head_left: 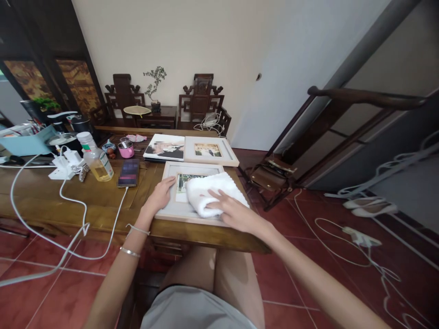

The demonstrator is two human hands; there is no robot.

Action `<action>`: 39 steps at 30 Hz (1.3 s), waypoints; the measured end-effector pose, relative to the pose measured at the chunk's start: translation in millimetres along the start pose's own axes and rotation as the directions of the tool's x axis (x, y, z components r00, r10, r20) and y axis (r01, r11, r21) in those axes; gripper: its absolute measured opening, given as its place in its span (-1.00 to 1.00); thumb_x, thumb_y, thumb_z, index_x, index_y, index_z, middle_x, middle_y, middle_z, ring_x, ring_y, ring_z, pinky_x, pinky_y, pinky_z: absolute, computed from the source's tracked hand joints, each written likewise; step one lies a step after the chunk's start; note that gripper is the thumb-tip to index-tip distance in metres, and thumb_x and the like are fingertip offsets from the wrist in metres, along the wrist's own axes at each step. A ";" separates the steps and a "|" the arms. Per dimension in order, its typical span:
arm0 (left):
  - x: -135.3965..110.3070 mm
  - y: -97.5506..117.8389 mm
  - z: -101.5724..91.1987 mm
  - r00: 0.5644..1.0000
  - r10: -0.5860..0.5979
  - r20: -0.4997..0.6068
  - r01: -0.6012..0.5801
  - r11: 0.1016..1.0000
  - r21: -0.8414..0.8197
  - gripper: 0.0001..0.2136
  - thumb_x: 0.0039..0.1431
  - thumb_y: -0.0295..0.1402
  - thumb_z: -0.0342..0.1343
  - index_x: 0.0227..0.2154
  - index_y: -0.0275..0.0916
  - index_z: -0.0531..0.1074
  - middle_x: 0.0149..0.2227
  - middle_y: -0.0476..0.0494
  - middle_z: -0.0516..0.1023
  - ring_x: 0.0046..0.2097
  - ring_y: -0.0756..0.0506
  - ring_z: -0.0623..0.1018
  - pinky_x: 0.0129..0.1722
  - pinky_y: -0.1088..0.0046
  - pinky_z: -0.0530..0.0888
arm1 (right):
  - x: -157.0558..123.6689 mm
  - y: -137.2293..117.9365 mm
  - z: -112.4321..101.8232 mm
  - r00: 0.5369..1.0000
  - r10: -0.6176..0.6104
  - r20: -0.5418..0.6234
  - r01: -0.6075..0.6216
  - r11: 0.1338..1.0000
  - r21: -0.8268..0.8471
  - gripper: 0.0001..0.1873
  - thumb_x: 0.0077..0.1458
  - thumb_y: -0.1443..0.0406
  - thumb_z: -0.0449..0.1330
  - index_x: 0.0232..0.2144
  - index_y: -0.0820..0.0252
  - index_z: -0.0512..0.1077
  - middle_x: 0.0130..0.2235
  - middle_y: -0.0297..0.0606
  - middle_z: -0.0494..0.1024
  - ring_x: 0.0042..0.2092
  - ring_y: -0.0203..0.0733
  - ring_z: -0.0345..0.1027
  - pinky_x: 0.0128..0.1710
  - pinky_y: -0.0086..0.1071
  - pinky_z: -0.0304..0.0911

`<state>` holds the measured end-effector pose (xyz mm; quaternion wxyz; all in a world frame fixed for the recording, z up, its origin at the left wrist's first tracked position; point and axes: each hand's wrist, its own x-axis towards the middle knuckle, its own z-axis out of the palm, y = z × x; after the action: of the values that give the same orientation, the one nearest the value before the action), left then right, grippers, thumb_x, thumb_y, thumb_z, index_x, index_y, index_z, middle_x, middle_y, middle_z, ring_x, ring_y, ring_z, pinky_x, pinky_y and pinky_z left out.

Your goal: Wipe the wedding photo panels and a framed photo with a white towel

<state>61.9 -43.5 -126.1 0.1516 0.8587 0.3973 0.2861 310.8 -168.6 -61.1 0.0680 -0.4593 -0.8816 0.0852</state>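
Observation:
A picture frame (168, 201) with a pale border and a photo in its middle lies flat near the table's front edge. My left hand (161, 194) grips its left side, fingers over the border. On the right half of the frame lies a folded white cloth (209, 187), covering part of the photo. My right hand (233, 210) holds this cloth against the frame, fingers pressed on its fold. Just behind are a second picture frame (224, 151) and a white-edged photo panel (164, 147) side by side.
Left on the wooden table (144, 201) are a phone (128, 172) on a cable, a bottle of yellow liquid (98, 160), a pink cup (125, 149), a power strip (63, 167) and a blue box (27, 139). A wooden chair (329, 123) stands at right; cables (329, 242) cross the floor.

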 end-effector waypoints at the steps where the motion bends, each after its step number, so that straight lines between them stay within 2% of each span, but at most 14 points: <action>1: 0.0 0.7 -0.6 1.000 0.001 0.002 -0.001 1.000 -0.002 -0.49 0.03 -0.67 -0.19 0.04 -0.36 0.37 0.15 -0.25 0.34 0.20 -0.13 0.31 0.23 0.21 0.22 | 5.1 9.8 1.3 1.000 0.009 -0.016 -0.009 1.000 -0.008 -0.32 -0.25 0.59 -0.08 -0.03 0.25 0.42 0.16 -0.05 0.31 0.29 -0.02 -0.09 0.25 0.01 -0.15; 6: -1.0 0.6 -1.0 1.000 0.012 -0.020 -0.012 1.000 0.016 -0.47 0.01 -0.69 -0.18 0.04 -0.31 0.37 0.14 -0.19 0.37 0.19 -0.09 0.33 0.22 0.25 0.24 | 43.0 63.1 6.3 0.985 0.106 -0.137 -0.118 0.989 -0.086 -0.33 -0.22 0.59 -0.08 -0.01 0.28 0.41 0.07 -0.07 0.43 0.28 -0.01 -0.06 0.24 0.04 -0.16; 9: -1.0 -0.6 0.0 1.000 0.011 -0.025 -0.010 1.000 0.028 -0.48 0.02 -0.69 -0.19 0.05 -0.34 0.36 0.14 -0.22 0.36 0.19 -0.10 0.33 0.21 0.23 0.26 | 55.1 70.5 9.3 0.972 0.151 -0.179 -0.178 0.973 -0.147 -0.35 -0.19 0.59 -0.06 0.01 0.32 0.40 0.12 -0.03 0.37 0.28 0.05 -0.07 0.22 0.06 -0.15; 11: -0.5 -1.2 0.7 1.000 0.013 -0.026 -0.012 1.000 0.027 -0.49 0.03 -0.68 -0.19 0.04 -0.37 0.36 0.14 -0.25 0.36 0.19 -0.11 0.33 0.22 0.23 0.25 | 50.9 58.9 10.8 0.978 0.127 -0.164 -0.156 0.972 -0.178 -0.35 -0.18 0.59 -0.04 0.00 0.28 0.41 0.16 -0.03 0.31 0.27 0.11 -0.07 0.20 0.11 -0.15; 14: 0.5 -2.0 2.0 0.999 0.014 -0.035 -0.013 1.000 0.015 -0.50 0.03 -0.68 -0.18 0.04 -0.35 0.37 0.14 -0.23 0.36 0.19 -0.12 0.33 0.23 0.23 0.23 | 26.5 23.5 9.5 0.992 0.090 -0.092 -0.104 0.982 -0.158 -0.34 -0.20 0.60 -0.04 -0.01 0.21 0.42 0.19 -0.08 0.27 0.27 0.15 -0.08 0.18 0.17 -0.14; 18: 1.0 -2.6 3.4 1.000 0.003 -0.021 -0.003 1.000 0.023 -0.50 0.04 -0.68 -0.18 0.05 -0.37 0.36 0.15 -0.26 0.34 0.20 -0.12 0.31 0.23 0.22 0.23 | -18.2 -24.7 2.0 0.998 0.059 -0.012 -0.060 0.998 -0.029 -0.30 -0.24 0.63 -0.07 -0.03 0.15 0.42 0.22 -0.16 0.22 0.30 0.06 -0.15 0.22 0.12 -0.14; 21: 1.0 -1.8 3.0 1.000 -0.005 -0.016 0.005 0.999 0.036 -0.50 0.04 -0.69 -0.19 0.05 -0.36 0.36 0.15 -0.26 0.34 0.20 -0.12 0.32 0.22 0.22 0.24 | -36.5 -37.0 0.1 0.999 0.029 -0.016 -0.028 0.999 0.042 -0.28 -0.28 0.63 -0.09 -0.06 0.12 0.43 0.24 -0.23 0.20 0.31 -0.03 -0.18 0.24 0.04 -0.11; 23: 1.0 -0.9 2.0 1.000 0.001 -0.014 0.000 0.999 0.039 -0.49 0.03 -0.69 -0.18 0.05 -0.38 0.36 0.15 -0.27 0.35 0.19 -0.13 0.32 0.22 0.23 0.23 | -35.3 -29.0 3.1 0.999 0.039 -0.035 -0.037 0.999 0.039 -0.29 -0.27 0.62 -0.10 -0.07 0.15 0.43 0.23 -0.18 0.21 0.30 -0.05 -0.13 0.24 0.00 -0.09; 25: 0.8 -0.2 0.8 1.000 0.008 -0.010 -0.008 0.999 0.042 -0.49 0.02 -0.70 -0.18 0.05 -0.39 0.36 0.15 -0.27 0.35 0.19 -0.13 0.32 0.23 0.25 0.23 | -23.7 -9.1 7.7 0.995 0.068 -0.071 -0.069 0.998 -0.004 -0.31 -0.26 0.61 -0.08 -0.05 0.20 0.43 0.21 -0.12 0.23 0.29 -0.04 -0.09 0.25 0.00 -0.12; 30: 0.3 -0.3 -0.6 1.000 0.016 -0.012 -0.016 0.999 0.028 -0.49 0.02 -0.68 -0.18 0.04 -0.34 0.36 0.14 -0.22 0.36 0.19 -0.12 0.33 0.22 0.22 0.24 | 32.9 57.3 9.7 0.964 0.182 -0.191 -0.207 0.972 -0.115 -0.33 -0.17 0.58 -0.06 0.04 0.26 0.37 0.14 -0.06 0.35 0.29 0.02 -0.10 0.23 0.08 -0.17; 32: 0.3 -0.8 -0.3 1.000 0.016 -0.013 -0.016 1.000 0.020 -0.48 0.01 -0.69 -0.18 0.04 -0.35 0.36 0.14 -0.24 0.36 0.19 -0.13 0.33 0.22 0.22 0.24 | 54.1 73.2 6.8 0.952 0.221 -0.211 -0.256 0.954 -0.158 -0.35 -0.12 0.57 -0.05 0.07 0.28 0.35 0.16 -0.03 0.32 0.28 0.07 -0.10 0.21 0.10 -0.15; 35: 0.7 -1.3 0.8 0.999 0.004 -0.033 -0.003 1.000 0.012 -0.49 0.01 -0.69 -0.17 0.04 -0.35 0.37 0.14 -0.24 0.37 0.19 -0.13 0.33 0.23 0.21 0.22 | 66.4 72.7 5.2 0.956 0.221 -0.191 -0.263 0.937 -0.232 -0.37 -0.11 0.57 -0.02 0.06 0.24 0.37 0.21 -0.06 0.24 0.27 0.16 -0.10 0.17 0.15 -0.13; 37: 1.1 -1.3 2.0 0.999 -0.005 -0.045 0.006 1.000 0.006 -0.49 0.02 -0.68 -0.17 0.03 -0.34 0.37 0.13 -0.23 0.37 0.19 -0.13 0.33 0.23 0.22 0.22 | 57.5 56.7 5.9 0.970 0.196 -0.147 -0.228 0.939 -0.257 -0.37 -0.12 0.57 -0.01 0.04 0.20 0.39 0.21 -0.09 0.23 0.26 0.18 -0.08 0.15 0.17 -0.13; 39: 1.1 -1.4 3.4 0.999 -0.017 -0.045 0.017 1.000 0.002 -0.50 0.03 -0.68 -0.17 0.04 -0.34 0.36 0.14 -0.24 0.36 0.19 -0.13 0.33 0.23 0.21 0.22 | 36.7 31.9 5.4 0.981 0.171 -0.087 -0.187 0.952 -0.241 -0.37 -0.14 0.58 0.00 0.02 0.19 0.41 0.21 -0.09 0.23 0.26 0.18 -0.07 0.15 0.18 -0.13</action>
<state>63.7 -41.8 -129.0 0.1440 0.8487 0.4083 0.3037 314.4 -120.9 -71.7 0.0305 -0.5448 -0.8373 -0.0349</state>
